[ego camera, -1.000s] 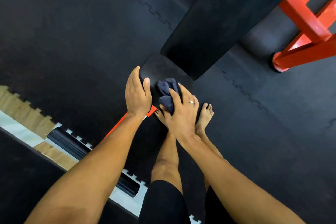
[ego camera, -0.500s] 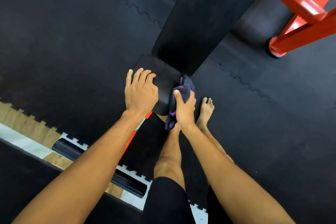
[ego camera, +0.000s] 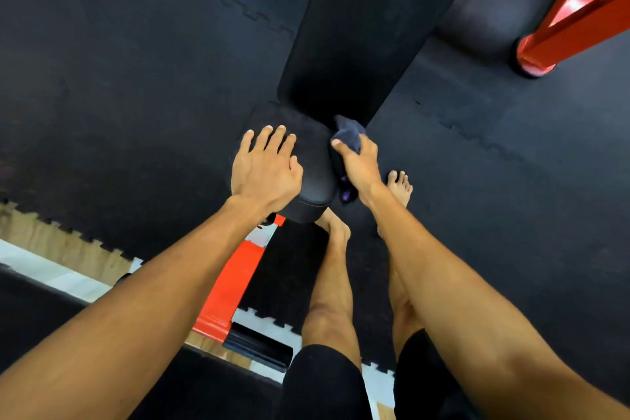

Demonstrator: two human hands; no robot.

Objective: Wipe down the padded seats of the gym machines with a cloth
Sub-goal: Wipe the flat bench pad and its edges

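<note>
The right hand [ego camera: 361, 164] is gripping the dark cloth [ego camera: 349, 135], pressing it against the right flank of the small seat pad [ego camera: 313, 181], likely to wipe that side. The left hand [ego camera: 266, 170] is lying flat on the pad's top, fingers straight, probably bracing. Beyond, a long bench pad [ego camera: 351, 27] is stretching over black floor mats [ego camera: 136, 61] beside a red frame [ego camera: 579, 20].

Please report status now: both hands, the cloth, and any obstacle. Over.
Left hand flat on seat pad. Right hand grips cloth at pad's right edge. No obstacle seen.
</note>
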